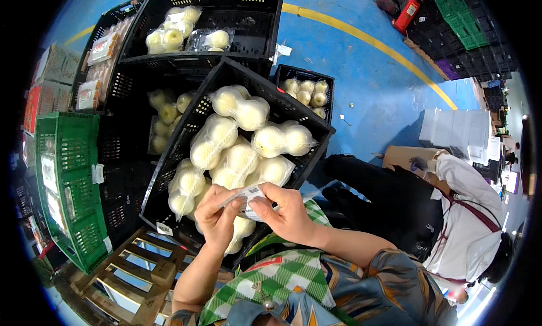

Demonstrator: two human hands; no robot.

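Note:
Just over the near end of a black crate (313, 159) full of bagged pale round fruit in white foam nets (226, 134), both my hands pinch a small printed white label (248, 195). My left hand (217, 213) has thumb and fingers closed on its left part. My right hand (282, 216) presses its thumb onto the label's right part, fingers curled behind it. Whether anything else lies between my fingers is hard to make out.
Behind stand black crates (195, 57) of bagged fruit; left, a green crate (68, 190) and wooden pallet (130, 272). A co-worker (463, 213) bends beside a cardboard box (406, 156) at right, near grey bins (454, 134). A smaller fruit crate (305, 91) sits beyond.

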